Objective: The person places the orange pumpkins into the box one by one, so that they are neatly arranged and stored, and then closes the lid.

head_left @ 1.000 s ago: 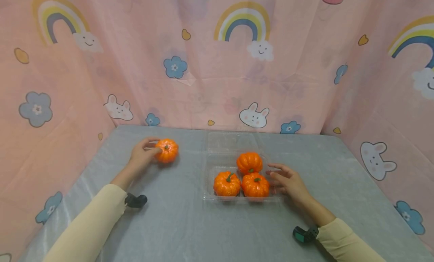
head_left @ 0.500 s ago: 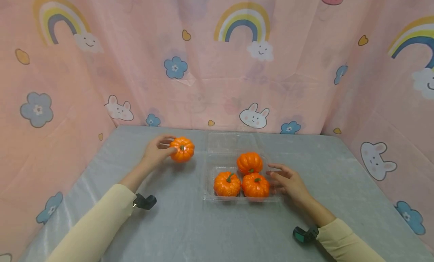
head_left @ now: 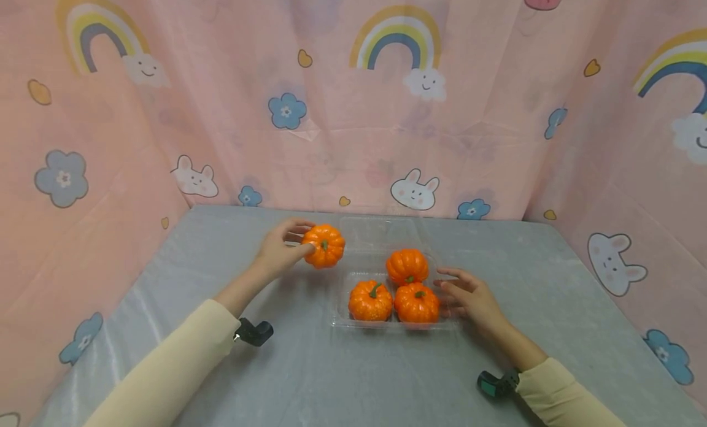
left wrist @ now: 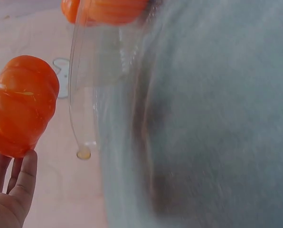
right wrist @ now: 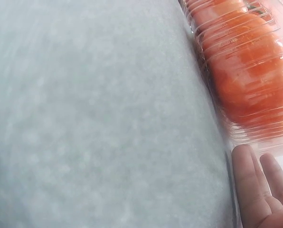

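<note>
In the head view my left hand (head_left: 283, 248) holds a small orange toy pumpkin (head_left: 323, 246) between thumb and fingers, raised off the table by the left edge of a clear plastic clamshell box (head_left: 341, 316). The left wrist view shows fingertips against the underside of that pumpkin (left wrist: 25, 107). Inside the box sit three more pumpkins: one front left (head_left: 370, 300), one front right (head_left: 417, 303) and one back right (head_left: 407, 266). My right hand (head_left: 469, 298) rests at the box's right side, its fingers extended against the clear wall in the right wrist view.
The box's transparent lid (head_left: 381, 232) lies folded back toward the rear. Grey cloth (head_left: 276, 378) covers the table. A pink patterned curtain (head_left: 331, 145) stands along the back and both sides. A dark wrist device (head_left: 255, 332) sits on the left arm.
My left hand has carried its pumpkin rightward, from the table's left part to beside the box. The right hand and the box have stayed in place.
</note>
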`<state>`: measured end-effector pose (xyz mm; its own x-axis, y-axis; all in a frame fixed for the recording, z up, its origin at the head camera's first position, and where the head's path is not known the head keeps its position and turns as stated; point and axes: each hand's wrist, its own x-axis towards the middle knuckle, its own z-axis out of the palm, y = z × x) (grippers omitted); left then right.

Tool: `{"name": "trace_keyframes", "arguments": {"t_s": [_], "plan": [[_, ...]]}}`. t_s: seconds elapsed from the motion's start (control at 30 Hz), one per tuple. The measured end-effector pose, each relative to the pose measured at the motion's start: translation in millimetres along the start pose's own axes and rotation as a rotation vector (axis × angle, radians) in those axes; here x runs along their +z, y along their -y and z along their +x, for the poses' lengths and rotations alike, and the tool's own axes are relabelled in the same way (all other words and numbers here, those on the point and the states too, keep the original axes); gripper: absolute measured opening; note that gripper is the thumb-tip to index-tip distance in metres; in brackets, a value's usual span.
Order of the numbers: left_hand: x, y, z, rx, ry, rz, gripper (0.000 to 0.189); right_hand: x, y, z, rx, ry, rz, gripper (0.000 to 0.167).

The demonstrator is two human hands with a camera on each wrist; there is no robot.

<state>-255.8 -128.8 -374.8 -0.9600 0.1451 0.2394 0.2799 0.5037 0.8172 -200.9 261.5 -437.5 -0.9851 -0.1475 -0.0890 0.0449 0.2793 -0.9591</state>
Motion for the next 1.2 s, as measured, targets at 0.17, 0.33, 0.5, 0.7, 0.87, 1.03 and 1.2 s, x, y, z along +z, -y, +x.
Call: {"name": "trace_keyframes", "arguments": {"t_s": [0.17,0.33,0.5,0.7,0.87,1.03,1.2], "plan": [[9.9,-9.0,-0.3,0.033,0.01,-0.013,0.04,0.1,0.6,-0.2,-0.002,0.002,-0.002,0.05],[20.4,-14.9,1.9,0.051,0.029,-0.061,0.041,0.1,1.3,-0.8,0.001,-0.005,0.01,0.052],[31.5,-17.3,4.0,0.074,0.045,-0.066,0.043,0.1,1.8,-1.2,0.005,0.001,0.005,0.053],[43.7,-18.7,4.8,0.106,0.055,-0.074,0.044,0.1,2.4,-1.5,0.017,-0.004,-0.005,0.053],[51.2,-19.1,4.9,0.108,0.067,-0.083,0.045,0.1,1.7,-1.1,0.02,-0.011,-0.015,0.054],[57.8,-17.7,5.1,0.113,0.083,-0.1,0.045,0.2,1.0,-0.7,0.012,-0.012,-0.006,0.054],[63.3,-16.5,4.1,0.126,0.097,-0.111,0.045,0.2,0.9,-0.4,0.015,-0.011,-0.007,0.053]]}}
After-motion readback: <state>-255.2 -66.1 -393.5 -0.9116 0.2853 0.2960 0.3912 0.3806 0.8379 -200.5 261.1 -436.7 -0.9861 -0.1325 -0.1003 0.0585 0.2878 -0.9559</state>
